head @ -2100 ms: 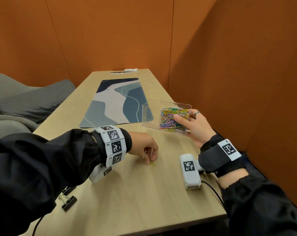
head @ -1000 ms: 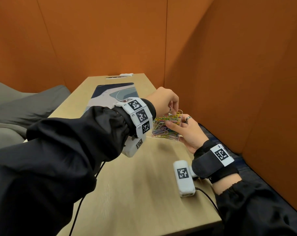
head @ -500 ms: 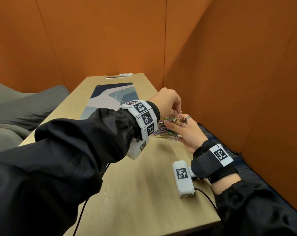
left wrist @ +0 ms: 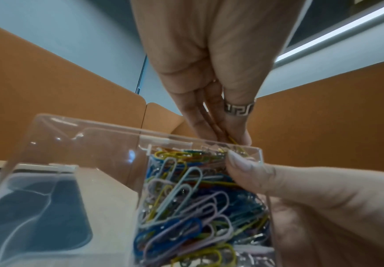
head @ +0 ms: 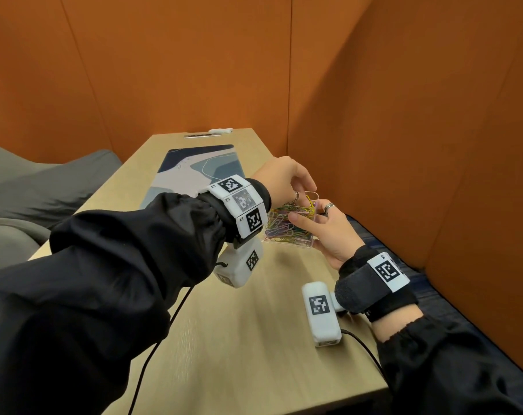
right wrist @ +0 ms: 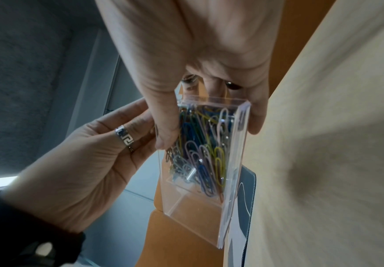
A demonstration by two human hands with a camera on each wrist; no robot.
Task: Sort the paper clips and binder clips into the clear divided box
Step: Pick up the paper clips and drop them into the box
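My right hand (head: 329, 235) grips the clear divided box (right wrist: 200, 162) above the counter (head: 254, 339). Left hand (head: 284, 181) fingers (left wrist: 209, 119) pinch a yellow paper clip (left wrist: 239, 147) at the full compartment's rim. I'd let go low, box level.

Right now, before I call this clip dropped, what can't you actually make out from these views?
- Yellow paper clip: left wrist view shows only a sliver at the left hand; its fingers cover the rest, so release is unclear.
- Clear divided box: head view, the left wrist blocks its empty compartment.
- Binder clips: in no view; the left sleeve covers the near table.
- Right hand: the fingers behind the box are hidden.
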